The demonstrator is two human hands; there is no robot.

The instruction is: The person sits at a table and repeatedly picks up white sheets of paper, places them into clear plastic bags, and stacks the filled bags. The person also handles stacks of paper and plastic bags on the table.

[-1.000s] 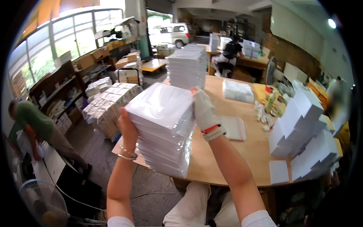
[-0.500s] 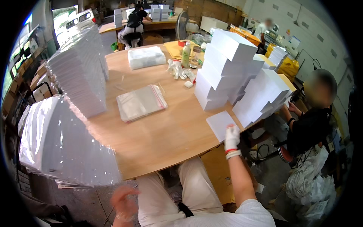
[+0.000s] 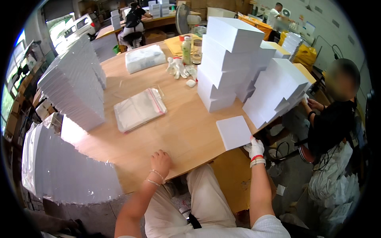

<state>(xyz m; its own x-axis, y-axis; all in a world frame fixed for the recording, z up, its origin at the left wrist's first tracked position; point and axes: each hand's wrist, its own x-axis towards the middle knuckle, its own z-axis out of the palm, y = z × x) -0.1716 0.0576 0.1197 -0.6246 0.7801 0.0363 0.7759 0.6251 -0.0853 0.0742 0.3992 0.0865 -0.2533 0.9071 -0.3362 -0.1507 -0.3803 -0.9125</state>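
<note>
A square pad of white paper sheets point(image 3: 234, 133) lies flat at the table's front right edge. My right hand point(image 3: 254, 147), in a white glove with bare fingertips, is closed on the pad's near right corner. My bare left hand point(image 3: 160, 163) rests on the wood near the front edge, fingers loosely bent and holding nothing. Beyond it lies a pile of clear plastic bags point(image 3: 141, 110) with reddish edge strips. Tall stacks of white paper blocks point(image 3: 222, 59) stand behind the pad, and a leaning stack point(image 3: 274, 93) is just right of it.
Film-wrapped stacks point(image 3: 73, 85) and glossy wrapped sheets point(image 3: 71, 166) line the table's left side. Farther back are a white plastic pack point(image 3: 145, 58), white gloves point(image 3: 177, 68), a bottle point(image 3: 186, 50) and a jar point(image 3: 197, 51). A seated person point(image 3: 333, 115) works close on the right.
My left hand has come up from beside my lap onto the table. My right hand has shifted right and nearer along the pad to its corner; the view has turned slightly.
</note>
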